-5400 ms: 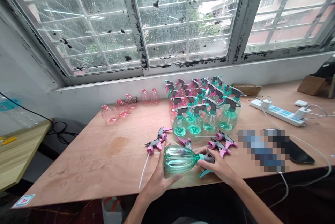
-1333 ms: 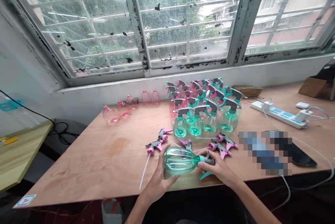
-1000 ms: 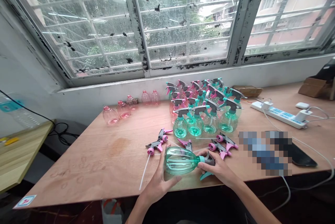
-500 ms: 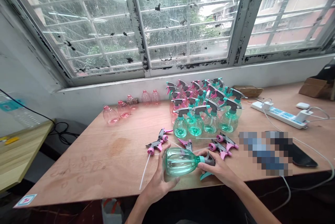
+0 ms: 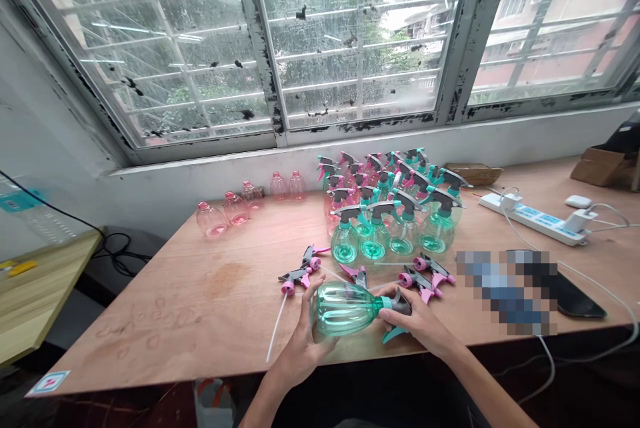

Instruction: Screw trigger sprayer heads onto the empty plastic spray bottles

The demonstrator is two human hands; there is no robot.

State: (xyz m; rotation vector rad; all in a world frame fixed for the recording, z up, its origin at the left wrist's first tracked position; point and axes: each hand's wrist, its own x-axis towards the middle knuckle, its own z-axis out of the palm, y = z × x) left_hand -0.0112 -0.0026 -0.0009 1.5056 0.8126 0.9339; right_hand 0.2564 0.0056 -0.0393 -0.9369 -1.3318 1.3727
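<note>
A clear green spray bottle point(image 5: 345, 309) lies on its side in the air above the table's front edge, its neck pointing right. My left hand point(image 5: 305, 338) is closed around the bottle's base end. At the neck, my right hand point(image 5: 417, 321) grips the grey and teal spray head point(image 5: 399, 305), whose teal trigger hangs below. Just beyond the bottle lie loose grey and pink spray heads, among them one at left point(image 5: 295, 279) with a white tube and a pair at right point(image 5: 425, 278).
Finished-looking green and pink spray bottles point(image 5: 373, 238) stand grouped behind. Several pink bottles without heads point(image 5: 237, 209) stand at back left. On the right are a white power strip point(image 5: 535, 218), cables, a dark blurred phone-like object point(image 5: 583, 298) and a cardboard box point(image 5: 597, 167).
Both hands hold the green bottle in nearly the same place. My left thumb has shifted slightly along the bottle's underside.
</note>
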